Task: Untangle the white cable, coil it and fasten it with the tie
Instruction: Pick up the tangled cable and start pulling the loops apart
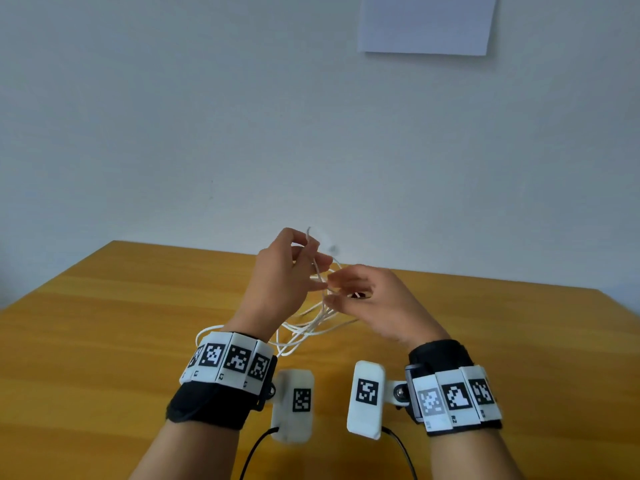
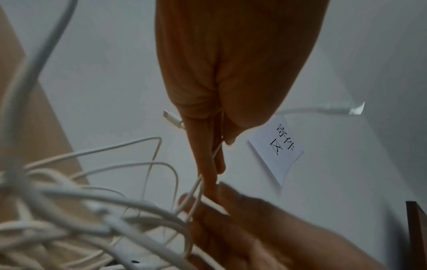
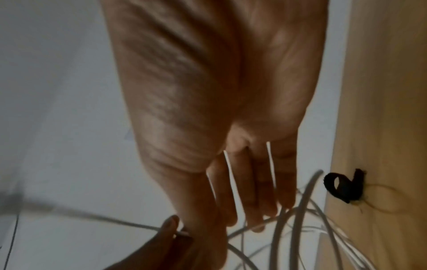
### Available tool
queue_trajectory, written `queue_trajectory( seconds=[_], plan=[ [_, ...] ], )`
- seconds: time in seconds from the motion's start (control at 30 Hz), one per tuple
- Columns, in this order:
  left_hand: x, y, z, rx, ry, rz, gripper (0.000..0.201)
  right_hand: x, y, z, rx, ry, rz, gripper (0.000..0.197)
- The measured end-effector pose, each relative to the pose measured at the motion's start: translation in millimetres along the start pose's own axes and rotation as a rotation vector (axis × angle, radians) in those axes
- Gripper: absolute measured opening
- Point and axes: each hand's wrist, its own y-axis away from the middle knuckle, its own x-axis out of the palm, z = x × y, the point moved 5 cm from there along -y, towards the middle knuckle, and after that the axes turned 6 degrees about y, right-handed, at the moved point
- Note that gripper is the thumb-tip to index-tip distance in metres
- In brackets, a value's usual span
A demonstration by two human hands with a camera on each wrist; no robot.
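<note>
The white cable is a loose tangle, lifted above the wooden table with its lower loops hanging down to the tabletop. My left hand is raised and pinches strands near the top. A cable end sticks up past its fingers. In the left wrist view one plug shows beside my fingers, and a second plug juts out to the right. My right hand pinches strands just below and right of the left hand. The black tie lies curled on the table under my right hand.
A white paper sheet is stuck on the wall behind the table. The table's far edge runs just behind my hands. Black camera leads trail from both wrist cameras toward me.
</note>
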Motion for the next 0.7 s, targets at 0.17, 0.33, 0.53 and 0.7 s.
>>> queue_trajectory(
  seconds=[0.17, 0.33, 0.53, 0.7],
  plan=[
    [0, 0, -6, 0.004, 0.130, 0.003, 0.014, -1, 0, -11, 0.033, 0.199, -0.058, 0.014],
    [-15, -5, -7, 0.093, 0.052, -0.073, 0.017, -22, 3, -27, 0.190, 0.327, -0.146, 0.011],
    [-14, -6, -2, 0.136, -0.150, -0.048, 0.025, -39, 11, -50, 0.385, 0.408, -0.235, 0.014],
    [-30, -4, -7, 0.149, -0.479, -0.059, 0.028, -70, 25, -79, 0.586, 0.347, -0.458, 0.021]
  ],
)
